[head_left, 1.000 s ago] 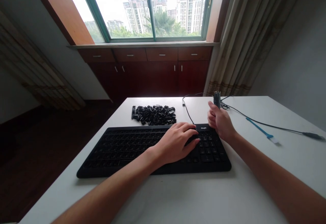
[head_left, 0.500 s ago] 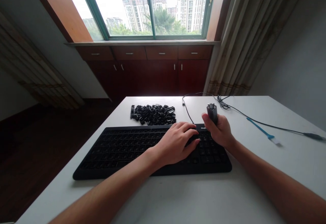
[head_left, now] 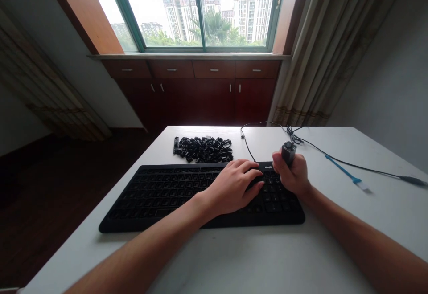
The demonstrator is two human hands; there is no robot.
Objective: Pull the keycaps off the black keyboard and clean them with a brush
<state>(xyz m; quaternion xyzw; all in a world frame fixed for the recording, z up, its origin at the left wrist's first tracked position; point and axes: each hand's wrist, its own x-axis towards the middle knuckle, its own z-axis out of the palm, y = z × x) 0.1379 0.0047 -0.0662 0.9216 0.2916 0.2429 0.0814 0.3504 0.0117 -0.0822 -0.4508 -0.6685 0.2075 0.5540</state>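
Observation:
A black keyboard (head_left: pixel 160 200) lies across the white table. Its left and middle parts show bare key sockets, while keys sit in the number block at the right. My left hand (head_left: pixel 234 187) rests palm down over the keyboard's right half, fingers apart and touching it. My right hand (head_left: pixel 296 176) is closed around a dark grey handheld tool (head_left: pixel 288 152), held upright above the keyboard's top right corner; its notched end points up and its lower part is hidden in my fist. Behind the keyboard lies a heap of loose black keycaps (head_left: pixel 205 149).
A black cable (head_left: pixel 351 167) runs from the keyboard's back edge, bunches into a coil and crosses the table's right side. Beside it lies a blue-handled brush (head_left: pixel 344 169) with a pale tip. Wooden cabinets (head_left: pixel 190 100) stand beyond the table under a window.
My right hand, with the grey tool in it, has shifted slightly right and the tool has turned a little. My left hand stays on the keyboard. The view has moved slightly.

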